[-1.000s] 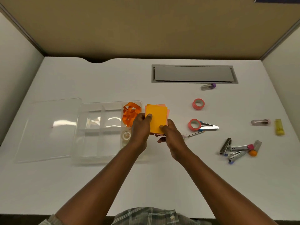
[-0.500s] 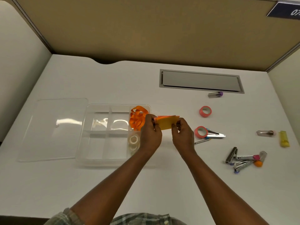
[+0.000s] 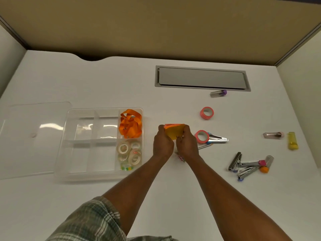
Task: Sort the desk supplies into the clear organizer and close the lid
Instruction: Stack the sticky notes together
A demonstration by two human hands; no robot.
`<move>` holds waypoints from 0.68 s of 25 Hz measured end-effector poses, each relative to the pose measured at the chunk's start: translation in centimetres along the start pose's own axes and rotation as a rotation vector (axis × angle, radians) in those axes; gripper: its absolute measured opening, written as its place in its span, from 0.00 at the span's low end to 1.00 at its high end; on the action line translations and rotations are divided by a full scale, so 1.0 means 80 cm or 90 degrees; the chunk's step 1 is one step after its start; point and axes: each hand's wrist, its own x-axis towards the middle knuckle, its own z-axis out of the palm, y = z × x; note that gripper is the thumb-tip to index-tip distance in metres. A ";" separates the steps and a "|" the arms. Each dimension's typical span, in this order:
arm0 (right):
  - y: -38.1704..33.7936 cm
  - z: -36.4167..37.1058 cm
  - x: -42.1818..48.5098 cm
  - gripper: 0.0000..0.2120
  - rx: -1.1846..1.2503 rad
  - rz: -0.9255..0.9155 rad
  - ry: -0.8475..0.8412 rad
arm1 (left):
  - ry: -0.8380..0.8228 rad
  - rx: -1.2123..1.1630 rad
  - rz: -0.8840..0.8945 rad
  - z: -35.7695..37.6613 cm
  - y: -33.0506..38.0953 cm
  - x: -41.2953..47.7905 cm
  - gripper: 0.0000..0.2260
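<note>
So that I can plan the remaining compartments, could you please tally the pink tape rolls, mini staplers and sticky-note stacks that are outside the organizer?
pink tape rolls: 2
mini staplers: 3
sticky-note stack, held between the left hand and the right hand: 1
Total: 6

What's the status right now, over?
Left hand and right hand both grip the notes, just right of the organizer. Lid off, lying left. Ribbon and tapes stowed. Nothing between notes and organizer.
</note>
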 end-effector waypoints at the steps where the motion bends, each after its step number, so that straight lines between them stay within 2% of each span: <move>1: 0.003 0.002 0.000 0.13 0.005 -0.003 0.008 | 0.004 0.004 -0.001 0.004 -0.001 0.000 0.15; 5: 0.002 -0.003 -0.001 0.07 -0.007 0.000 0.033 | 0.038 0.023 0.000 0.008 0.001 -0.001 0.09; 8: -0.008 -0.017 0.001 0.07 0.025 -0.025 0.067 | 0.059 0.014 0.046 -0.009 0.010 0.003 0.05; 12: -0.053 -0.017 0.002 0.14 0.050 -0.046 0.008 | 0.100 -0.009 0.057 -0.074 0.013 0.014 0.08; 14: -0.085 -0.003 0.001 0.14 0.169 -0.021 -0.059 | 0.124 -0.059 0.012 -0.121 0.001 0.021 0.07; 16: -0.119 0.017 -0.002 0.09 0.319 0.031 -0.120 | 0.149 -0.145 -0.065 -0.172 -0.019 0.031 0.05; 17: -0.134 0.029 -0.004 0.07 0.343 0.041 -0.134 | 0.165 -0.179 -0.106 -0.198 -0.031 0.037 0.05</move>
